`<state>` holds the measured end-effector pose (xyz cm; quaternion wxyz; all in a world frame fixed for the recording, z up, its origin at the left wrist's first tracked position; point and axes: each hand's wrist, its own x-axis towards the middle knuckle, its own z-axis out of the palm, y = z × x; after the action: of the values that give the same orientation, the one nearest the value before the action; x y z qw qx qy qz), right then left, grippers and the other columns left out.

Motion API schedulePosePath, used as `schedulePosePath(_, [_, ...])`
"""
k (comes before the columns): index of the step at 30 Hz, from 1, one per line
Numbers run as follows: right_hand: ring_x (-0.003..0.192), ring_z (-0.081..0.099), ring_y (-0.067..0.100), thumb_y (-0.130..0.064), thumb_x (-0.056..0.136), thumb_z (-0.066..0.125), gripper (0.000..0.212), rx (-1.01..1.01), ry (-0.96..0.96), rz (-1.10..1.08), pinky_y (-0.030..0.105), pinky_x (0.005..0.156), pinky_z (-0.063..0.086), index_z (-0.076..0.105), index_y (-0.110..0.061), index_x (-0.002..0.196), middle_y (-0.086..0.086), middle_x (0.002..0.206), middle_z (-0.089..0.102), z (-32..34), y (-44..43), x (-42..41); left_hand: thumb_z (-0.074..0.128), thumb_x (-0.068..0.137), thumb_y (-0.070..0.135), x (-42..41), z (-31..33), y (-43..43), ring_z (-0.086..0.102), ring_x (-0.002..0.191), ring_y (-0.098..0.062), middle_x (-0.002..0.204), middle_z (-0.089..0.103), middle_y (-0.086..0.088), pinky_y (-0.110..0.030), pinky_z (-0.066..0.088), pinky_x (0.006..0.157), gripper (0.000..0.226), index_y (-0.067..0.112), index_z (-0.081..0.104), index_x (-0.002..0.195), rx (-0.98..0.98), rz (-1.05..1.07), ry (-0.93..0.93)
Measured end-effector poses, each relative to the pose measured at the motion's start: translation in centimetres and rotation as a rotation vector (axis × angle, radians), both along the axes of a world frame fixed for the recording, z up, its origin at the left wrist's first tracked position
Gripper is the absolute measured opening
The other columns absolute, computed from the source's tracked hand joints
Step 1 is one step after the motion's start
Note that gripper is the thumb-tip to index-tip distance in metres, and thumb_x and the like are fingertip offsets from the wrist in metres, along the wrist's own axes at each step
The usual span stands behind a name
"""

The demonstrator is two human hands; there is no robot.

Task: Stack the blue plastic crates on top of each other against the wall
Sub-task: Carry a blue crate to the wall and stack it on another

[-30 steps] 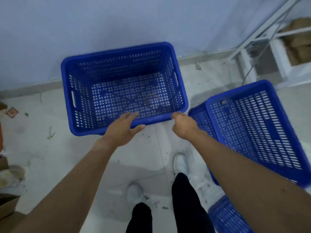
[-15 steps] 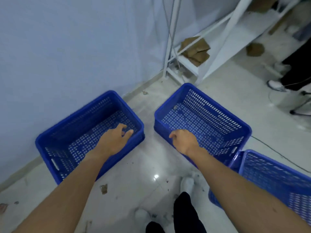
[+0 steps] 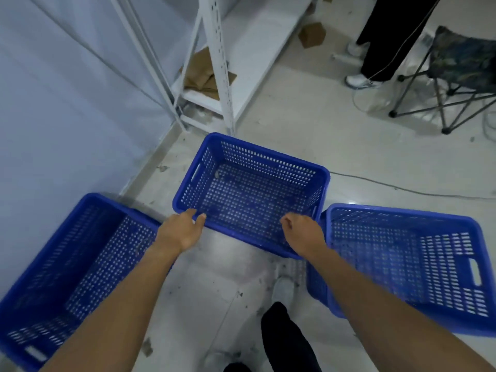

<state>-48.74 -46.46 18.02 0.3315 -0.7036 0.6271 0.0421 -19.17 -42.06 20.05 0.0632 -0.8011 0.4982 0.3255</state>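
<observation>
Blue perforated plastic makes up all three crates, each a rounded rectangle with slotted walls, a gridded floor and cut-out handles. The left crate [image 3: 69, 267] lies beside the wall [image 3: 59, 108], its near corner cut off by the frame and part of it hidden behind the left forearm. The right crate [image 3: 418, 267] runs off the right edge, and the right forearm covers its near left side. The middle crate [image 3: 249, 191] sits on the pale, scuffed floor [image 3: 322, 124] between them, near the foot of a white punched-metal rack [image 3: 218, 63] holding brown cardboard. The left hand [image 3: 179, 233] is loosely open, fingertips at the crate's near left corner; whether they press the rim is hard to tell. The right hand [image 3: 303, 233] curls its fingers over the near rim, though the grip itself is hidden behind the knuckles. Half a second ago the left hand was over the left crate and the view sat lower; now both hands are at the middle crate, and a standing person's dark legs [image 3: 386, 36] and a folding stool [image 3: 456, 73] show at upper right.
</observation>
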Motion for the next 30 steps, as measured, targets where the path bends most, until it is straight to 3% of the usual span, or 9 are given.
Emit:
schedulePosePath(3, [0.07, 0.057, 0.026, -0.029, 0.103, 0.034, 0.034, 0.035, -0.003, -0.036, 0.039, 0.063, 0.048, 0.053, -0.013, 0.08, 0.007, 0.08, 0.061, -1.6, -1.0, -2.3, 0.031, 0.101, 0.054, -1.9, -0.9, -2.3, 0.052, 0.127, -0.037, 0.137, 0.061, -0.013, -0.047, 0.045, 0.101, 0.058, 0.019, 0.044, 0.146, 0.036, -0.055, 0.023])
schedulePosePath(8, [0.07, 0.057, 0.024, -0.033, 0.103, 0.035, 0.035, 0.099, -0.035, -0.087, 0.04, 0.066, 0.051, 0.051, -0.015, 0.078, 0.005, 0.078, 0.057, -4.1, -3.4, -4.5, 0.032, 0.103, 0.051, -2.1, -1.2, -5.7, 0.058, 0.12, -0.034, 0.127, 0.068, -0.008, -0.042, 0.048, 0.096, 0.048, 0.024, 0.058, 0.133, 0.01, -0.117, 0.058])
schedulePosePath(11, [0.066, 0.054, 0.021, -0.036, 0.103, 0.034, 0.036, 0.193, -0.041, -0.107, 0.037, 0.061, 0.045, 0.051, -0.014, 0.081, 0.005, 0.075, 0.055, -5.8, -4.6, -5.6, 0.033, 0.101, 0.056, -0.9, -1.5, -7.5, 0.065, 0.104, -0.032, 0.102, 0.073, -0.008, -0.04, 0.049, 0.089, 0.053, 0.019, 0.069, 0.111, -0.006, -0.122, 0.044])
schedulePosePath(13, [0.072, 0.055, 0.021, -0.037, 0.104, 0.031, 0.035, 0.298, -0.025, -0.062, 0.036, 0.065, 0.043, 0.053, -0.014, 0.09, 0.006, 0.084, 0.059, -7.1, -5.1, -6.1, 0.031, 0.099, 0.059, 0.0, -2.1, -9.2, 0.063, 0.089, -0.029, 0.084, 0.067, -0.006, -0.039, 0.048, 0.081, 0.058, 0.014, 0.066, 0.091, 0.028, -0.146, -0.002])
schedulePosePath(16, [0.085, 0.057, 0.025, -0.037, 0.105, 0.029, 0.032, 0.352, 0.006, -0.027, 0.036, 0.075, 0.044, 0.053, -0.015, 0.103, 0.007, 0.1, 0.06, -9.3, -5.6, -6.8, 0.031, 0.097, 0.063, 0.4, -4.2, -12.4, 0.061, 0.078, -0.027, 0.078, 0.067, -0.007, -0.038, 0.045, 0.072, 0.066, 0.008, 0.062, 0.08, 0.055, -0.179, -0.036])
schedulePosePath(23, [0.111, 0.059, 0.028, -0.037, 0.104, 0.033, 0.043, 0.287, 0.01, -0.102, 0.041, 0.092, 0.049, 0.042, -0.018, 0.141, 0.007, 0.135, 0.057, -17.4, -6.9, -6.8, 0.037, 0.101, 0.052, 2.6, -14.3, -16.8, 0.064, 0.103, -0.033, 0.108, 0.071, -0.011, -0.042, 0.051, 0.087, 0.05, 0.018, 0.073, 0.107, 0.048, -0.278, -0.075])
schedulePosePath(27, [0.096, 0.062, 0.026, -0.031, 0.105, 0.033, 0.045, 0.264, 0.093, -0.166, 0.031, 0.071, 0.042, 0.034, -0.019, 0.148, 0.011, 0.137, 0.056, -22.9, -6.2, -7.7, 0.043, 0.101, 0.047, 7.0, -21.2, -16.6, 0.046, 0.135, -0.031, 0.147, 0.05, -0.013, -0.045, 0.044, 0.106, 0.044, 0.023, 0.064, 0.13, 0.093, -0.429, -0.138])
schedulePosePath(30, [0.082, 0.057, 0.023, -0.029, 0.104, 0.036, 0.048, 0.25, 0.153, -0.245, 0.032, 0.067, 0.042, 0.031, -0.019, 0.15, 0.012, 0.135, 0.057, -25.8, -4.9, -7.9, 0.041, 0.101, 0.047, 10.2, -25.1, -15.7, 0.025, 0.149, -0.03, 0.161, 0.033, -0.008, -0.045, 0.034, 0.117, 0.052, 0.024, 0.045, 0.148, 0.244, -0.547, -0.181])
